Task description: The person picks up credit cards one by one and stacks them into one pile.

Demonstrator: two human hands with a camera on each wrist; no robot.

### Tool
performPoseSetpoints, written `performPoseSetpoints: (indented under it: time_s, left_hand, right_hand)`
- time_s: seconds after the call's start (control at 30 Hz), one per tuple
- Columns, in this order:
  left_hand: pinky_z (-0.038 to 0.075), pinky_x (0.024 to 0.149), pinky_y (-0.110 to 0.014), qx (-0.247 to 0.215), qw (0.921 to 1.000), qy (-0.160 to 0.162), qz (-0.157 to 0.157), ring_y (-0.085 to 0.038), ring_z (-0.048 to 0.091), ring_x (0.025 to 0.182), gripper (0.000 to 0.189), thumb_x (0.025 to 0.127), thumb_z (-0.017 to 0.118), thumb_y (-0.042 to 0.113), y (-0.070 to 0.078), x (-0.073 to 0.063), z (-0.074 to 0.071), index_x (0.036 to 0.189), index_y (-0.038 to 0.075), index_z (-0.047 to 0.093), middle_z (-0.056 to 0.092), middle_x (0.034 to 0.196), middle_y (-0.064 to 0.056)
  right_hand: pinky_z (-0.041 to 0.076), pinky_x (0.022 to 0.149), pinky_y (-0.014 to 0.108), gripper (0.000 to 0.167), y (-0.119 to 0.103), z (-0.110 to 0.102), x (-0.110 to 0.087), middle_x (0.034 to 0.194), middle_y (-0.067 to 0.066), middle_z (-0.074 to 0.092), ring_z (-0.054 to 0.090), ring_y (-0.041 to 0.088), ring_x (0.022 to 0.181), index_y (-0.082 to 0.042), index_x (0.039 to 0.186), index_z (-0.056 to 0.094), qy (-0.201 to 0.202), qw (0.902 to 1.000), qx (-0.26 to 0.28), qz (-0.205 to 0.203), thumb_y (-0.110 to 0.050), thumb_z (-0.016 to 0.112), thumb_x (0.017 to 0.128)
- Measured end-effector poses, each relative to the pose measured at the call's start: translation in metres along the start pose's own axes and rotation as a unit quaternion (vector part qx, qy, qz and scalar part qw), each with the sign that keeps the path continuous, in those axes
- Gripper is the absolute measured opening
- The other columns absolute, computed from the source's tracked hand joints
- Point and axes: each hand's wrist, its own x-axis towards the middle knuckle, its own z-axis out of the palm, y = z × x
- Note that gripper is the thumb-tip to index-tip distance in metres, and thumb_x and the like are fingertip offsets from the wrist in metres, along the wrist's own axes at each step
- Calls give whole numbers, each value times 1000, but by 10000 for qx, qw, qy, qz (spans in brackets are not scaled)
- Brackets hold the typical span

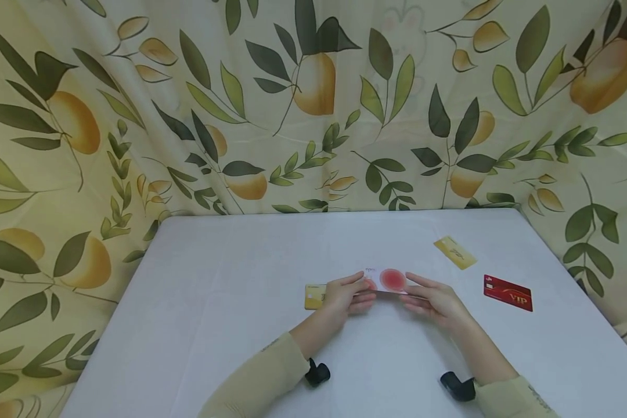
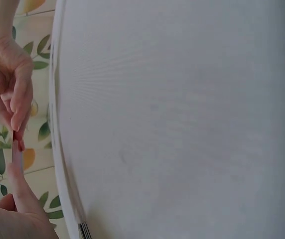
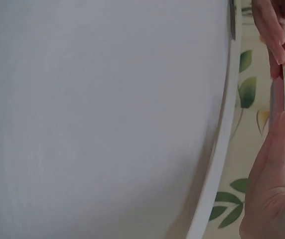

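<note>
My left hand (image 1: 341, 299) and right hand (image 1: 439, 302) are pinching opposite ends of the red-spotted card (image 1: 393, 280) over the table (image 1: 240, 267); I'm judging this a handling step; the next move is probably calling for steady, even fingers.

The person's left arm (image 1: 312, 335) and right arm (image 1: 485, 355) reach over the table (image 1: 214, 261) toward its far edge, converging so that the 2 forearms lean inward. Pale sleeves (image 1: 256, 377) end partway along them, leaving the wrists bare. The left hand (image 1: 341, 296) and right hand (image 1: 436, 301) face each other with a gap between their fingertips, well short of the far edge. The right hand is nearer the right edge than the left hand is to the left. Both hands hold a pinch, fingers pointing inward.
</note>
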Motion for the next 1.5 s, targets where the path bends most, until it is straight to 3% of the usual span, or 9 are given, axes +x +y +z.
performPoseSetpoints:
  time_s: [0.53, 0.93, 1.5]
  left_hand:
    - [56, 71, -35, 144, 9998, 23, 153, -18, 68, 71, 45, 83, 64, 6, 10, -18, -49, 126, 0, 52, 68, 96, -14]
    - [55, 73, -37, 105, 9994, 333, 1, -17, 68, 70, 45, 84, 63, 4, 18, -32, -81, 127, 0, 51, 68, 95, -10]
    - [56, 69, -35, 382, 9978, 521, -174, -15, 67, 67, 47, 84, 62, 2, 21, -35, -104, 129, 0, 50, 69, 86, -8]
  right_hand:
    - [55, 73, 27, 52, 18, 45, 10, 89, 2, 69, 68, 15, 77, -1, 141, 29, -121, 9998, -174, 12, -10, 49, 94]
    - [56, 70, 29, 49, 31, 77, 18, 93, 6, 69, 68, 16, 74, 1, 137, 38, -39, 9992, -388, -11, -7, 53, 92]
    - [56, 63, 29, 45, 39, 102, 27, 89, 10, 69, 68, 17, 67, 1, 131, 47, 62, 9972, -718, 214, -8, 58, 88]
